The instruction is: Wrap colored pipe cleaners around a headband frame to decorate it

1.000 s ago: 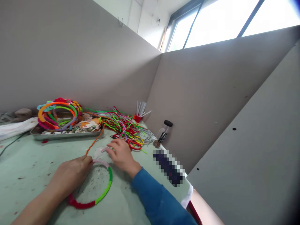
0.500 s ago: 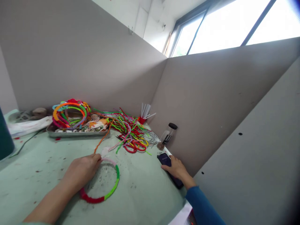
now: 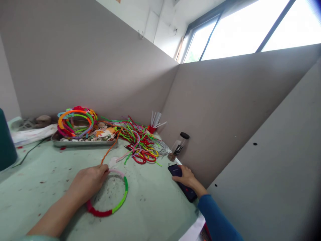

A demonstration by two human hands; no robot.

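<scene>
My left hand (image 3: 91,179) is closed in a pinch on the top left of a ring (image 3: 121,204) bound in pink, green and red fuzzy pipe cleaner. From those fingertips an orange pipe cleaner (image 3: 110,151) runs up toward the pile behind. The ring's left side is partly hidden by the hand. At the table's right edge, a dark smartphone (image 3: 187,190) lies with its screen up and lit. My right hand (image 3: 187,176) is over its upper half, thumb on one side and fingers along the other, gripping it.
Behind the ring are tangled pipe cleaners (image 3: 132,132) and red-handled scissors (image 3: 144,156). A metal tray (image 3: 82,144) holds finished fuzzy rings (image 3: 75,122) and small pieces. A black-capped bottle (image 3: 181,142) leans by the partition (image 3: 208,110). White sticks (image 3: 155,117) stand in a red holder; a teal object (image 3: 6,144) is at far left.
The view has shifted slightly. My right hand has moved a little across the phone, and my left hand keeps its pinch on the ring.
</scene>
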